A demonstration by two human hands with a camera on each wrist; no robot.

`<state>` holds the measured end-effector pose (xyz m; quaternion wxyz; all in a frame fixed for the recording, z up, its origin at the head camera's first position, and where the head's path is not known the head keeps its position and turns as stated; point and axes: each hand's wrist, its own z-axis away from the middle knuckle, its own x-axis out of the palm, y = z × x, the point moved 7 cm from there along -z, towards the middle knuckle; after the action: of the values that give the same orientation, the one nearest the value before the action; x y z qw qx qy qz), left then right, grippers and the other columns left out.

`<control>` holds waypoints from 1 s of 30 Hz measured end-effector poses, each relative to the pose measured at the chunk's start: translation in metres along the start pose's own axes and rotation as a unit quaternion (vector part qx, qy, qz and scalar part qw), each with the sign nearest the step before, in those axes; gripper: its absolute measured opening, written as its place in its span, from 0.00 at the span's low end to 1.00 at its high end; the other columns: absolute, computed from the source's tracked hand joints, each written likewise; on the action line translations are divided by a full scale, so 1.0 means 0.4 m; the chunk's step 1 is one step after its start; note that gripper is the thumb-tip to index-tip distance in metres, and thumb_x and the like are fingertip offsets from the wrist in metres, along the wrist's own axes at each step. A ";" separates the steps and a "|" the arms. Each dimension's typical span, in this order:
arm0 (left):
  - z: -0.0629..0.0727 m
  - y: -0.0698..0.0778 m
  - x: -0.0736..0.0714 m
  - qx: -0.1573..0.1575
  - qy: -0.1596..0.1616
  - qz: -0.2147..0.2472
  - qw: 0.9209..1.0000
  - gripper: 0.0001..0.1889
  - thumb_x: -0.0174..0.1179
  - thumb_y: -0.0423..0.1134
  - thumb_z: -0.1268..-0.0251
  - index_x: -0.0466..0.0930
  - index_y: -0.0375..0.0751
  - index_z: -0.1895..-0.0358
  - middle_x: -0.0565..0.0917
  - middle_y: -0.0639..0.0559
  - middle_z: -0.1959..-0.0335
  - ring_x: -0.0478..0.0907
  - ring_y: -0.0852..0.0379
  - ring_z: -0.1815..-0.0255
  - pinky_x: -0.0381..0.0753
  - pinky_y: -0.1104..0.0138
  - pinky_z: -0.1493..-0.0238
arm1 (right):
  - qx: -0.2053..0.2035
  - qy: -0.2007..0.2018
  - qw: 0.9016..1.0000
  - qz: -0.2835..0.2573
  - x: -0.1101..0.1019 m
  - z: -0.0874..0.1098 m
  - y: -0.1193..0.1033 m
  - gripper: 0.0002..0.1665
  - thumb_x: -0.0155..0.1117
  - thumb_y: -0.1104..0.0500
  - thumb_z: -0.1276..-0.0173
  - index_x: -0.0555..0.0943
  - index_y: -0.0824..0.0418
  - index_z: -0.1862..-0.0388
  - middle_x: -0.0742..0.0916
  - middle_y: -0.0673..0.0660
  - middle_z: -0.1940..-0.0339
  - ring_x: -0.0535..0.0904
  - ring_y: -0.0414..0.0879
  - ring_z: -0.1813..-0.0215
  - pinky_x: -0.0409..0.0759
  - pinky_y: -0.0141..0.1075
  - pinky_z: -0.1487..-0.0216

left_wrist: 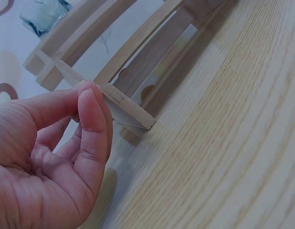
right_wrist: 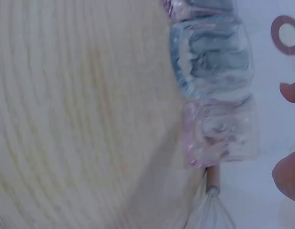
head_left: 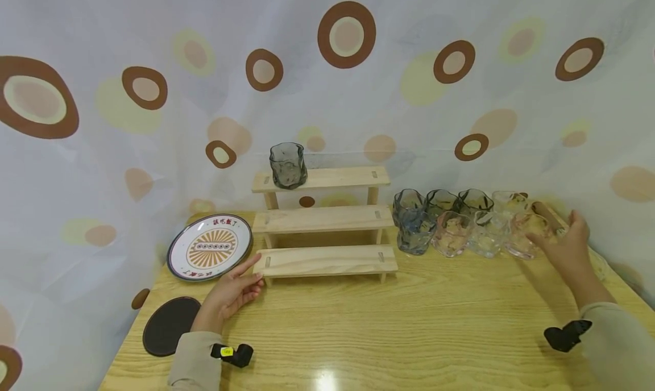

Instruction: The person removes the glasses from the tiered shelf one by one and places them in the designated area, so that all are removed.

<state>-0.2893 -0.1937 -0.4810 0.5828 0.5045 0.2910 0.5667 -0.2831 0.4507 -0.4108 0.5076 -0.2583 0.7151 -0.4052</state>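
A three-step wooden display stand (head_left: 327, 260) stands at the middle of the table. My left hand (head_left: 230, 294) pinches the left end of its lowest step; in the left wrist view, the thumb and fingertips (left_wrist: 92, 105) meet at the corner. One smoky grey glass (head_left: 288, 166) sits at the left of the top step. Over at the right, my right hand (head_left: 570, 257) is beside a pink glass (head_left: 529, 234), thumb and fingers spread apart with nothing between them. That glass ends the front row, after a clear glass (head_left: 488, 234), another pink glass (head_left: 452, 234) and a blue-grey glass (head_left: 414, 234).
Behind that row are more glasses, including dark grey ones (head_left: 476, 200). A whisk (right_wrist: 212, 183) lies past the end pink glass. At the left, a patterned plate (head_left: 186, 240) leans by the wall cloth, and a black round mat (head_left: 171, 325) lies near the table edge.
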 end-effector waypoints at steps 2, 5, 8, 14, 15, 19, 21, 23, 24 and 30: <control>0.000 0.001 -0.001 0.000 0.003 -0.001 1.000 0.33 0.52 0.30 0.30 0.51 0.48 0.25 0.81 0.54 0.74 0.77 0.65 0.78 0.79 0.75 0.73 | -0.013 0.006 1.000 -0.002 0.000 0.003 -0.026 0.57 0.55 0.51 0.30 0.24 0.64 0.27 0.34 0.71 0.27 0.26 0.65 0.27 0.36 0.62 0.31; -0.001 0.002 -0.003 0.000 0.008 -0.002 1.000 0.33 0.52 0.30 0.30 0.52 0.48 0.25 0.81 0.54 0.75 0.77 0.65 0.78 0.79 0.75 0.73 | -0.013 0.004 0.999 -0.036 0.011 0.000 -0.067 0.56 0.56 0.53 0.30 0.24 0.59 0.26 0.33 0.64 0.27 0.36 0.56 0.24 0.56 0.39 0.28; -0.003 0.001 -0.004 -0.001 0.010 -0.001 1.000 0.33 0.52 0.30 0.30 0.52 0.48 0.25 0.81 0.54 0.75 0.77 0.65 0.78 0.79 0.75 0.73 | 0.005 0.007 0.998 -0.057 0.027 0.001 -0.107 0.56 0.56 0.52 0.31 0.25 0.57 0.26 0.33 0.61 0.26 0.40 0.51 0.23 0.63 0.26 0.35; -0.002 -0.001 -0.001 -0.002 0.010 0.001 1.000 0.33 0.52 0.30 0.31 0.52 0.48 0.25 0.81 0.53 0.75 0.77 0.65 0.78 0.79 0.75 0.73 | 0.009 0.024 0.999 -0.048 0.071 0.007 -0.190 0.57 0.57 0.44 0.32 0.30 0.58 0.24 0.38 0.63 0.25 0.35 0.62 0.25 0.45 0.59 0.29; -0.001 -0.002 -0.001 -0.002 0.010 0.002 1.000 0.33 0.52 0.30 0.30 0.52 0.48 0.25 0.81 0.53 0.74 0.77 0.65 0.78 0.79 0.75 0.73 | 0.006 0.026 0.998 -0.049 0.081 0.007 -0.205 0.57 0.58 0.43 0.33 0.31 0.58 0.24 0.39 0.63 0.25 0.35 0.62 0.25 0.44 0.59 0.29; -0.001 -0.007 -0.003 -0.003 0.013 0.006 1.000 0.33 0.53 0.30 0.31 0.53 0.48 0.25 0.80 0.53 0.75 0.77 0.65 0.79 0.79 0.76 0.74 | -0.020 0.018 0.997 -0.071 0.136 0.004 -0.273 0.58 0.59 0.43 0.34 0.33 0.59 0.24 0.41 0.62 0.24 0.33 0.57 0.24 0.40 0.55 0.27; -0.001 -0.008 -0.004 -0.002 0.013 0.006 1.000 0.33 0.52 0.30 0.30 0.53 0.48 0.25 0.80 0.53 0.75 0.77 0.65 0.79 0.79 0.76 0.74 | -0.047 0.010 0.995 -0.085 0.170 0.006 -0.313 0.56 0.60 0.46 0.33 0.33 0.60 0.24 0.42 0.63 0.24 0.33 0.56 0.24 0.40 0.52 0.26; -0.002 -0.008 -0.004 -0.001 0.013 0.006 1.000 0.33 0.52 0.30 0.30 0.53 0.48 0.25 0.80 0.53 0.75 0.77 0.65 0.79 0.79 0.76 0.74 | -0.070 -0.002 0.992 -0.104 0.206 0.007 -0.352 0.55 0.60 0.49 0.32 0.33 0.61 0.24 0.42 0.63 0.24 0.33 0.54 0.24 0.39 0.48 0.26; -0.002 -0.008 -0.004 0.000 0.013 0.005 1.000 0.33 0.52 0.30 0.30 0.53 0.48 0.25 0.81 0.53 0.75 0.77 0.65 0.79 0.79 0.76 0.74 | -0.080 -0.007 0.991 -0.109 0.224 0.008 -0.370 0.55 0.60 0.50 0.32 0.34 0.61 0.24 0.42 0.63 0.24 0.34 0.53 0.23 0.39 0.46 0.25; -0.002 -0.004 -0.003 0.001 0.014 0.007 1.000 0.33 0.52 0.30 0.31 0.53 0.48 0.25 0.80 0.53 0.75 0.77 0.65 0.79 0.79 0.76 0.74 | -0.114 -0.041 0.983 -0.138 0.327 0.004 -0.471 0.55 0.63 0.53 0.33 0.36 0.59 0.24 0.45 0.60 0.24 0.37 0.49 0.23 0.41 0.39 0.25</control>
<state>-0.2896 -0.1945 -0.4832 0.5740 0.4994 0.2961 0.5774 -0.3354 0.2467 -0.3202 0.4431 -0.4271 0.6924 -0.3765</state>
